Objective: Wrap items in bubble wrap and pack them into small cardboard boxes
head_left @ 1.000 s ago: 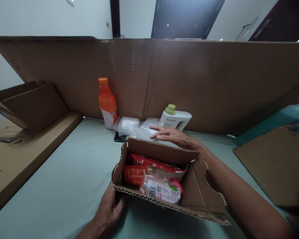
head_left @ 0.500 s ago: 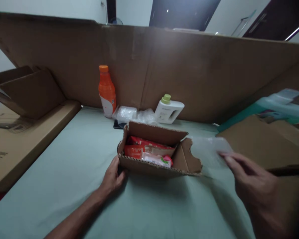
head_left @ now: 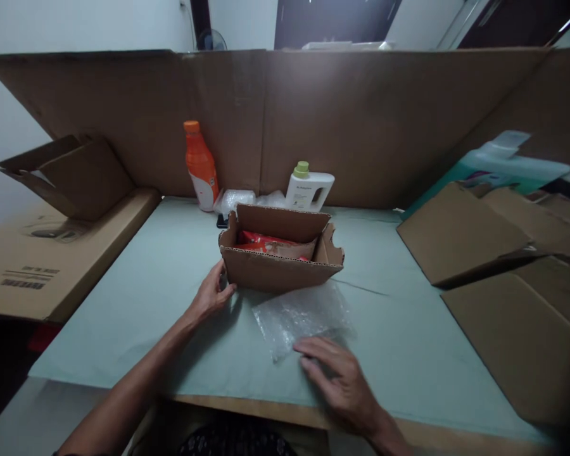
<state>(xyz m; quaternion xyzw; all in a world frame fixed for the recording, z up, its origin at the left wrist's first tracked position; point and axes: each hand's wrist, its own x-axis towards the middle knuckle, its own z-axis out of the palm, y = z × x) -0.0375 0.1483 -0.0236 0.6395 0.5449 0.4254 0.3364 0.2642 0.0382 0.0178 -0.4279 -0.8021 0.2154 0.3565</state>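
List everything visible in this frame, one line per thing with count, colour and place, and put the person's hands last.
Open corrugated cardboard box: 1, brown, centre of the table.
Red snack packets: count unclear, red, inside the box.
Sheet of clear bubble wrap: 1, translucent, flat on the table in front of the box.
Orange plastic drink bottle: 1, orange, upright behind the box, to its left.
White detergent bottle with green cap: 1, white, upright behind the box.
Bubble wrap bundle: 1, clear, between the two bottles.
Tall cardboard wall: 1, brown, along the back.
Flat cardboard sheets: several, brown, right side.
Pale green table cover: 1, under everything.
Left hand: touching the box's near left corner.
Right hand: fingers resting on the sheet's near edge.
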